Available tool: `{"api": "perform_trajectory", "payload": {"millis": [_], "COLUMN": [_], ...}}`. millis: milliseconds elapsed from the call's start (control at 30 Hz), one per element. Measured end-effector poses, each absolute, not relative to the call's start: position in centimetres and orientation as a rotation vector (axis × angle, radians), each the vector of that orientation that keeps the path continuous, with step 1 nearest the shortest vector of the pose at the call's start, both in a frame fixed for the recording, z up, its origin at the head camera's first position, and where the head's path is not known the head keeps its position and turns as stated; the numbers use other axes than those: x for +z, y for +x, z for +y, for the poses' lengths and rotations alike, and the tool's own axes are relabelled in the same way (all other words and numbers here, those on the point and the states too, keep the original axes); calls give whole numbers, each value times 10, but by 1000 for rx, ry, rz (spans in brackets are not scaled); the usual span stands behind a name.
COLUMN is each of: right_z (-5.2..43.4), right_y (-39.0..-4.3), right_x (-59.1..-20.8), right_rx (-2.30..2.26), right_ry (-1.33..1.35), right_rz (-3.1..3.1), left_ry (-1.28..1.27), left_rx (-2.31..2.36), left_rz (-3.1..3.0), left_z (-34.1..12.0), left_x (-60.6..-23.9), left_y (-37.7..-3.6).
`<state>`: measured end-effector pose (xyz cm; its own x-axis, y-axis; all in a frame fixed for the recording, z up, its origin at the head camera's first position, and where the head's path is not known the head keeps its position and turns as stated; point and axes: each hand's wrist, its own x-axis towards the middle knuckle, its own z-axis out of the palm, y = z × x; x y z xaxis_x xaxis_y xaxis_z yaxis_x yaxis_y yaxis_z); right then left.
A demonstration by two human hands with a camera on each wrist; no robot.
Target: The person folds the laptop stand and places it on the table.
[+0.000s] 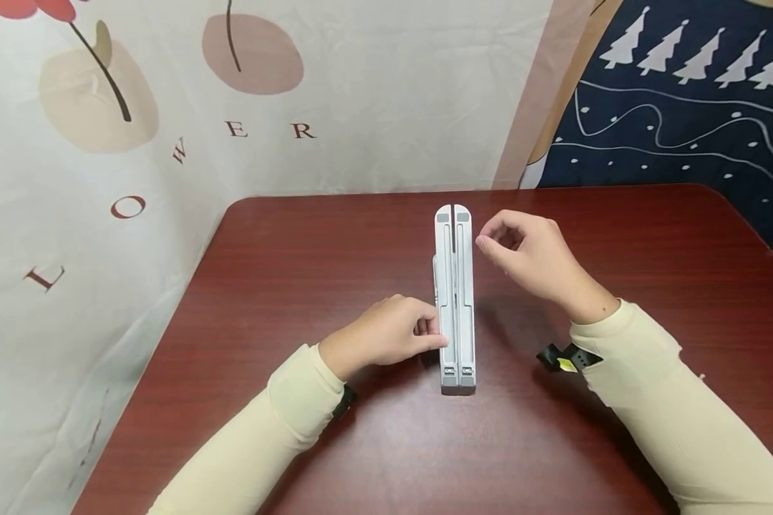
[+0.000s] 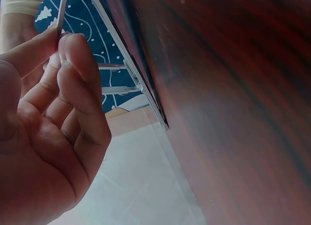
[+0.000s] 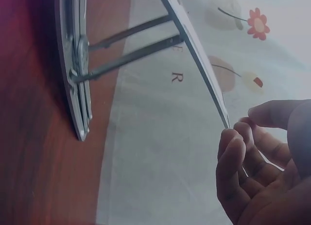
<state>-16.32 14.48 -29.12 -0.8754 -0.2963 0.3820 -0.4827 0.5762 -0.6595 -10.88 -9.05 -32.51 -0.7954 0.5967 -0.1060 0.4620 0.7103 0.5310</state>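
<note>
A silver folding laptop stand (image 1: 465,300) stands on the table, its two long rails side by side. Seen from the right wrist, its raised upper arm (image 3: 199,64) is held apart from the base (image 3: 68,55) by slanting struts (image 3: 127,58). My left hand (image 1: 386,332) pinches the stand's left edge near its front end; the left wrist view shows thumb and fingertips on a thin silver edge. Beside the far right edge is my right hand (image 1: 535,254), fingers loosely bent. From its wrist, the fingertips overlap the arm's end, and contact is unclear.
The reddish-brown wooden table (image 1: 264,286) lies under everything. A pale printed cloth (image 1: 393,93) hangs behind and to the left; a dark blue cloth with white trees (image 1: 676,129) hangs at the right. A black device (image 1: 557,357) is strapped at my right wrist.
</note>
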Motion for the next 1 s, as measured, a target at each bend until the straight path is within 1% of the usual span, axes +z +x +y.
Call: {"api": "perform_trajectory", "payload": {"millis": [267,733,1000], "right_z": [143,142,137], "right_y": [-173,-182,-189], "right_x": [-284,-285,-281], "right_rx": [1133,1214,1222], "right_ry": [629,543,552], "right_rz": [-2593,-2604,-2617], "left_ry": [826,827,830], "left_rx": [701,694,674], "left_rz": [2646,2651,2658], "left_z": [-92,-90,-91], "left_x": [-326,-327,-326], "left_y": [-109,-109,-109]}}
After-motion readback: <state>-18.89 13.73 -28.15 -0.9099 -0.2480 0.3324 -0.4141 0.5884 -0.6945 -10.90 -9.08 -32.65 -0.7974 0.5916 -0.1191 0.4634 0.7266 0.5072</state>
